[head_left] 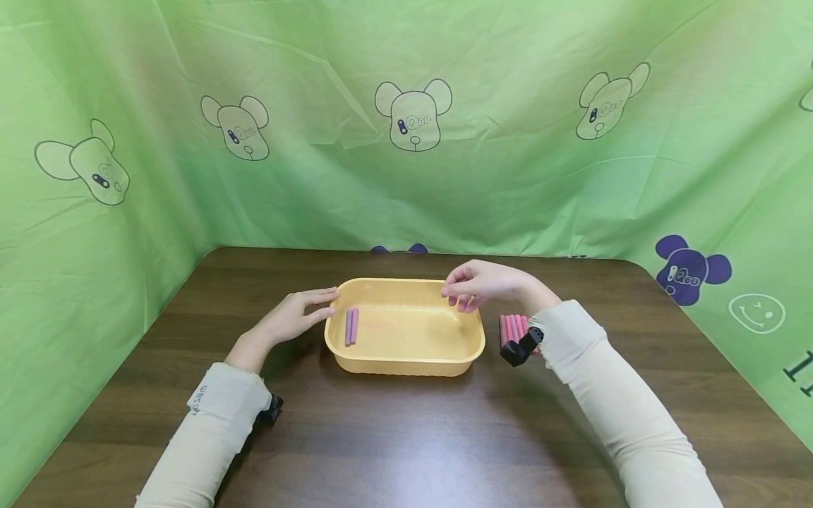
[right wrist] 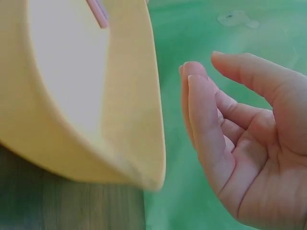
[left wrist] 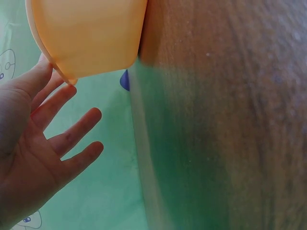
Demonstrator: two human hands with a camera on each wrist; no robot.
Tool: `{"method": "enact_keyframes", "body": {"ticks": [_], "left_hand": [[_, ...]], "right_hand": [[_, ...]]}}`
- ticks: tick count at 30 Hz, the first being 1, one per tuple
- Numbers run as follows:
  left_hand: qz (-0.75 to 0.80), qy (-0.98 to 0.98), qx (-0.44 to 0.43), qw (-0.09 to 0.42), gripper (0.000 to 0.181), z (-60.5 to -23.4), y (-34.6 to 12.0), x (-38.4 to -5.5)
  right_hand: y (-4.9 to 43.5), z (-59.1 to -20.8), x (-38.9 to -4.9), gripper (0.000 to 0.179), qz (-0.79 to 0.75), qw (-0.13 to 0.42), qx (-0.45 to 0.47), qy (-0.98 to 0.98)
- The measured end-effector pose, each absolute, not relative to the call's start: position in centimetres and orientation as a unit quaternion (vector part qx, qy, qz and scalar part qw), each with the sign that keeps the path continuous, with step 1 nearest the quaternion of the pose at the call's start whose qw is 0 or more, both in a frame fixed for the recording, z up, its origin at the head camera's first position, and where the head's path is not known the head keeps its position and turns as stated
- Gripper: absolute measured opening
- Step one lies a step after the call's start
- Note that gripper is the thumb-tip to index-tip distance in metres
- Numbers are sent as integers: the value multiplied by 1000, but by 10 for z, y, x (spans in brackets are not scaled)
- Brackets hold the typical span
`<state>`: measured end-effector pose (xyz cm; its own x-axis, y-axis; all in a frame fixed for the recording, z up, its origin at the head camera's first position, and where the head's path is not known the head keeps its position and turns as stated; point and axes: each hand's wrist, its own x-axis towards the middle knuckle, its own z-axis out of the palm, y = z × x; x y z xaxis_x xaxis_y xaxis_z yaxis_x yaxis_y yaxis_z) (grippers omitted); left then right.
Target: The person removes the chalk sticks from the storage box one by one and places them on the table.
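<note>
A yellow plastic tray (head_left: 406, 368) stands on the table. Two lilac sticks that look like chalk (head_left: 351, 327) lie side by side near its left end. At the tray's left rim my left hand (head_left: 293, 315) rests with thumb and fingertips against the edge, its other fingers spread, as the left wrist view shows. Over the tray's right end, my right hand (head_left: 483, 283) is raised with loosely bent fingers; the right wrist view shows thumb and fingertips apart and nothing between them. Several pink sticks (head_left: 510, 326) lie in a row right of the tray, partly hidden by my right wrist.
A dark wooden table (head_left: 381, 437) bears everything. Behind it and along both sides hangs a green cloth (head_left: 330, 197) printed with bear heads. A small black camera (head_left: 522, 347) is strapped to my right wrist, close over the pink sticks.
</note>
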<state>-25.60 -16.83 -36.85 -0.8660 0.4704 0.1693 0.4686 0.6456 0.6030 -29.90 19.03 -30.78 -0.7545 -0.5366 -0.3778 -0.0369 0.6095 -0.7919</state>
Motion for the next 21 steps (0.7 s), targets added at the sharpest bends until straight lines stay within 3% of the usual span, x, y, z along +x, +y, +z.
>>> {"method": "enact_keyframes", "body": {"ticks": [7, 21], "left_hand": [[329, 908, 261, 1, 45, -370, -168, -256], [328, 908, 262, -2, 44, -369, -168, -257]], "right_hand": [[169, -309, -310, 38, -400, 314, -187, 840], [129, -326, -324, 35, -399, 352, -214, 819]]}}
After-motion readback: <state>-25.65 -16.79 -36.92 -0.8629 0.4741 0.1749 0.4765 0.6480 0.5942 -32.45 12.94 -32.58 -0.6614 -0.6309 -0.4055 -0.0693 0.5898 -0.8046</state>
